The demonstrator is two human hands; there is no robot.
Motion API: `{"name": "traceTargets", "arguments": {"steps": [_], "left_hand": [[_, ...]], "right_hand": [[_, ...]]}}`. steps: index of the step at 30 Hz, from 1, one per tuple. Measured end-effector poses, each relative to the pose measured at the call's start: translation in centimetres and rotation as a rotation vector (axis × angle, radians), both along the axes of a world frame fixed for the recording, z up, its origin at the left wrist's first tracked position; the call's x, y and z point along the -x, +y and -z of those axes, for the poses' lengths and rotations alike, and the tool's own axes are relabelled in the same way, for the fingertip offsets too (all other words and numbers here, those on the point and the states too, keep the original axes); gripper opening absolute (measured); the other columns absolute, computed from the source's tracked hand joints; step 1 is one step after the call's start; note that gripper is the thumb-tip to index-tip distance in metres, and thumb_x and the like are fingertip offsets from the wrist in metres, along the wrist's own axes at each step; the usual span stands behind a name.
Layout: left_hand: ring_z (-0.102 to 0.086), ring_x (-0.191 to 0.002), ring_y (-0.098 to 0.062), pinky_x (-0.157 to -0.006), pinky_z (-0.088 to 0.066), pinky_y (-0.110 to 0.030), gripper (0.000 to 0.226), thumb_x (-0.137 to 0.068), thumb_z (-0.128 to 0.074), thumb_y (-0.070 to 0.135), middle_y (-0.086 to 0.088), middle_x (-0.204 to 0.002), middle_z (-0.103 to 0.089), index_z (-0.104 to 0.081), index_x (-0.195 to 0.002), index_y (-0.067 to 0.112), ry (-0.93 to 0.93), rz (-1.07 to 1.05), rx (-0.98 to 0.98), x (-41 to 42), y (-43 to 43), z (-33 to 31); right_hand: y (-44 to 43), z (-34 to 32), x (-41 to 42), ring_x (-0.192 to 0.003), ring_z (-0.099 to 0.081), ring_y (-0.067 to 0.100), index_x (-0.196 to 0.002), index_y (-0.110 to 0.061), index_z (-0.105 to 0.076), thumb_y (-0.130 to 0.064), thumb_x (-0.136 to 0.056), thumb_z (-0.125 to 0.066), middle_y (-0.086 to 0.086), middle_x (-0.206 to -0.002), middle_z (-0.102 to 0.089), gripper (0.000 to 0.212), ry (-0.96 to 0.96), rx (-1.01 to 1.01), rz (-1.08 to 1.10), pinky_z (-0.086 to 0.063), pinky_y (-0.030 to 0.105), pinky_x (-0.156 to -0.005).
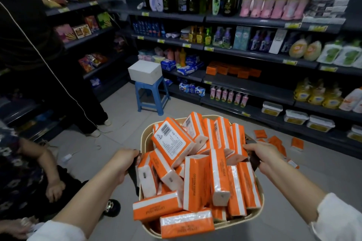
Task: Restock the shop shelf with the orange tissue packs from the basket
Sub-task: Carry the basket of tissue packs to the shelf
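Note:
A cream basket (145,133) is heaped with several orange tissue packs (197,180) and is held in front of me above the floor. My left hand (123,162) grips the dark handle on its left side. My right hand (261,152) grips the dark handle on its right side. On the dark shop shelf (248,85) ahead, a short row of orange packs (233,70) stands at mid height. A few more orange packs (274,140) lie on the floor tiles to the right of the basket.
A blue plastic stool (151,95) with a white box (145,71) on it stands by the shelf's left end. One person stands at the left (58,76); another sits at lower left (29,172). Shelving runs along the back and left walls.

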State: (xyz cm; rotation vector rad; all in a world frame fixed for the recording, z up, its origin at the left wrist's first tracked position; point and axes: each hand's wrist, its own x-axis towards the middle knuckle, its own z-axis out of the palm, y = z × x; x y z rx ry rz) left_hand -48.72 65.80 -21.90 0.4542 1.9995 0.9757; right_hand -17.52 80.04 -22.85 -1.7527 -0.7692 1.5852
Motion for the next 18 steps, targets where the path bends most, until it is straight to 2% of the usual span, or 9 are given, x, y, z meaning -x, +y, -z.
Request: {"name": "traceTargets", "arguments": {"steps": [3,7,9,13,15,18], "left_hand": [[-0.05,-0.073,-0.026,-0.06,-0.038,-0.029,0.017,-0.093,-0.046,0.006,-0.018,-0.077,-0.053,-0.054,-0.078,0.007,-0.003,0.017,-0.007,1.5,3.6,0.4],[-0.045,-0.058,-0.019,-0.057,-0.036,-0.027,0.022,-0.09,-0.046,0.002,-0.01,-0.061,-0.049,-0.055,-0.071,0.007,-0.039,0.046,-0.001,4.3,8.8,1.1],[-0.045,-0.057,-0.018,-0.059,-0.037,-0.028,0.024,-0.091,-0.046,0.004,-0.007,-0.059,-0.049,-0.055,-0.069,0.009,-0.056,0.069,0.016,6.0,11.6,1.7],[-0.053,-0.067,-0.023,-0.068,-0.04,-0.033,0.018,-0.091,-0.049,0.008,-0.013,-0.067,-0.055,-0.059,-0.075,0.008,-0.07,0.11,0.046,10.3,17.3,2.8],[-0.056,-0.072,-0.026,-0.069,-0.041,-0.034,0.012,-0.089,-0.052,0.009,-0.017,-0.075,-0.059,-0.062,-0.083,0.007,-0.059,0.126,0.046,12.5,19.9,2.9],[-0.058,-0.072,-0.025,-0.069,-0.042,-0.034,0.013,-0.089,-0.053,0.011,-0.016,-0.076,-0.062,-0.064,-0.083,0.006,-0.056,0.146,0.041,15.7,23.7,2.8]], "right_hand": [[2.7,0.0,1.0,-0.077,-0.067,0.031,-0.097,-0.008,-0.057,0.002,-0.081,-0.064,0.018,-0.089,-0.067,0.02,-0.009,-0.014,0.019,-0.055,0.041,-0.06],[6.9,0.5,3.3,-0.079,-0.068,0.032,-0.101,-0.004,-0.058,0.002,-0.081,-0.063,0.021,-0.093,-0.068,0.022,-0.033,0.002,0.048,-0.056,0.043,-0.064],[8.9,1.0,4.8,-0.077,-0.067,0.032,-0.097,-0.001,-0.06,0.005,-0.082,-0.061,0.021,-0.09,-0.067,0.017,-0.042,0.021,0.057,-0.054,0.043,-0.061],[13.5,1.5,8.2,-0.068,-0.063,0.03,-0.084,-0.002,-0.057,0.008,-0.083,-0.058,0.02,-0.081,-0.063,0.01,-0.051,0.053,0.091,-0.048,0.038,-0.052],[15.5,1.4,10.0,-0.066,-0.063,0.03,-0.087,-0.001,-0.058,0.008,-0.083,-0.058,0.021,-0.082,-0.063,0.01,-0.048,0.07,0.103,-0.049,0.04,-0.052],[18.4,1.0,12.9,-0.063,-0.062,0.03,-0.089,0.001,-0.057,0.008,-0.084,-0.056,0.021,-0.08,-0.061,0.009,-0.027,0.063,0.11,-0.051,0.04,-0.053]]}}
